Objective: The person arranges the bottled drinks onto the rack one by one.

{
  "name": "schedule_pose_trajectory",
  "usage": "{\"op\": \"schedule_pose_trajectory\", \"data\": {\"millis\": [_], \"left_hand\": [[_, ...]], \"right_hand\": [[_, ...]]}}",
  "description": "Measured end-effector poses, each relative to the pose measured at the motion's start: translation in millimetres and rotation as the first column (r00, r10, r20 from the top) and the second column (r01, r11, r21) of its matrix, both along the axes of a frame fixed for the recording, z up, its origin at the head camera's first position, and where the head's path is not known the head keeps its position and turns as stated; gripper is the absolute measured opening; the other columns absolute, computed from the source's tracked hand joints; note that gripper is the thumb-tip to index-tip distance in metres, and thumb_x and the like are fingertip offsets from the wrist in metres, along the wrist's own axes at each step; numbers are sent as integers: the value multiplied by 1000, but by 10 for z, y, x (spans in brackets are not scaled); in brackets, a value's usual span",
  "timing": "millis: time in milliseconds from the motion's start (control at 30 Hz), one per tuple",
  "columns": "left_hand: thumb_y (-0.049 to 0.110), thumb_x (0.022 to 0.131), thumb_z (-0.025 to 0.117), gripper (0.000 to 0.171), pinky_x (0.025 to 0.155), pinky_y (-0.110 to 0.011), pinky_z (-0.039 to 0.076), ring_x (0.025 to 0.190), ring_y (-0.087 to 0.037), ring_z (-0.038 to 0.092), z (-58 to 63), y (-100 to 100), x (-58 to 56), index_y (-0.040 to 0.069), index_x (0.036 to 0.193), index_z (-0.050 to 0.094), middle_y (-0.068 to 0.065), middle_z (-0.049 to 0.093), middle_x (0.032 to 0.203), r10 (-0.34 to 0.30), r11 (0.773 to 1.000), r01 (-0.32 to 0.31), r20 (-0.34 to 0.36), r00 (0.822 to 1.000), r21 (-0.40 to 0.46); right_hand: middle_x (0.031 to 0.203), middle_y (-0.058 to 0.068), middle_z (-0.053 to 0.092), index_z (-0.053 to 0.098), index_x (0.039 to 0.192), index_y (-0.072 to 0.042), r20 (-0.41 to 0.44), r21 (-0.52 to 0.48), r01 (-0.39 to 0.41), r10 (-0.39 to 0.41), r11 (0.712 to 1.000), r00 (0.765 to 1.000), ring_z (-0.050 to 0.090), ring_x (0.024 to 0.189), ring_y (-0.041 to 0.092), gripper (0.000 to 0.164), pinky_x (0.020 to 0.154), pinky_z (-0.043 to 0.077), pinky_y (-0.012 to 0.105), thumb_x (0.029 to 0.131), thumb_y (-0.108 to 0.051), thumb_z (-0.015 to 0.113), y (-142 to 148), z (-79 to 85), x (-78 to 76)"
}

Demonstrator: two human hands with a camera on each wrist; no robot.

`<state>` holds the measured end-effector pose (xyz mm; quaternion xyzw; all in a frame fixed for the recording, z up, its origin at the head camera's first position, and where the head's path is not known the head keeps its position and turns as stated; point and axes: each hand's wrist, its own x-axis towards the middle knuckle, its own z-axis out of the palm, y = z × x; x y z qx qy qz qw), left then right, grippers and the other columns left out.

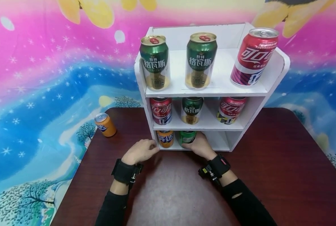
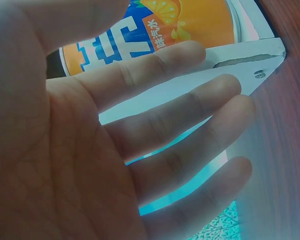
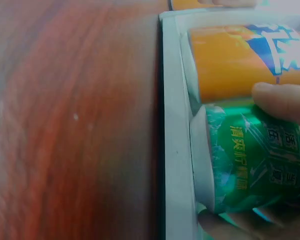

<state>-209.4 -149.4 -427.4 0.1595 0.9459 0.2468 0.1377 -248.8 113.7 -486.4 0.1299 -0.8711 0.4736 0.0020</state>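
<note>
My right hand grips a green soda can standing on the bottom shelf of the white rack. In the right wrist view the thumb lies along one side of that green can and fingers come round the other. Beside it on the same shelf stands an orange soda can. My left hand is at the rack's lower left corner, by the orange can. The left wrist view shows its fingers spread and nearly straight, in front of the orange can and the rack's side panel.
Green and red cans, such as this red can, stand on the upper two shelves of the white rack. Another orange can stands on the brown table to the left. A patterned cloth hangs behind.
</note>
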Motion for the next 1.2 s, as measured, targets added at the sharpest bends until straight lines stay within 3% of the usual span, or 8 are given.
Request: {"op": "schedule_pose_trajectory", "data": {"millis": [200, 433, 667, 1200], "left_hand": [[31, 93, 59, 21, 52, -30, 37, 54, -15, 47, -2, -4, 5, 10, 94, 63, 2, 48, 62, -1, 1000, 1, 4, 1000, 5], [30, 93, 59, 22, 54, -31, 39, 58, -15, 48, 0, -8, 27, 10, 99, 64, 1, 53, 68, 1, 1000, -1, -2, 1000, -3], [30, 93, 59, 23, 55, -31, 40, 59, -15, 49, 13, -18, 20, 10, 101, 65, 2, 54, 70, 5, 1000, -5, -7, 1000, -9], [30, 93, 59, 20, 53, -30, 39, 56, -14, 48, 36, -21, 22, 10, 95, 64, 2, 51, 65, 7, 1000, -7, -13, 1000, 0]], "right_hand": [[122, 9, 52, 36, 137, -8, -15, -14, 36, -36, 999, 999, 53, 109, 25, 81, 93, 42, 43, 72, -24, 82, -59, -13, 14], [132, 14, 46, 26, 144, -8, 29, -121, -103, 107, 987, 994, 48, 118, 29, 88, 100, 36, 46, 76, -15, 80, 61, 93, 42], [128, 12, 51, 34, 140, -8, 32, -125, -140, 144, 982, 989, 51, 115, 27, 77, 98, 38, 45, 78, -18, 78, 89, 21, -17], [125, 12, 48, 32, 139, -8, 31, -59, 18, -16, 998, 999, 52, 112, 29, 80, 95, 41, 46, 76, -19, 79, -88, 51, 14]]}}
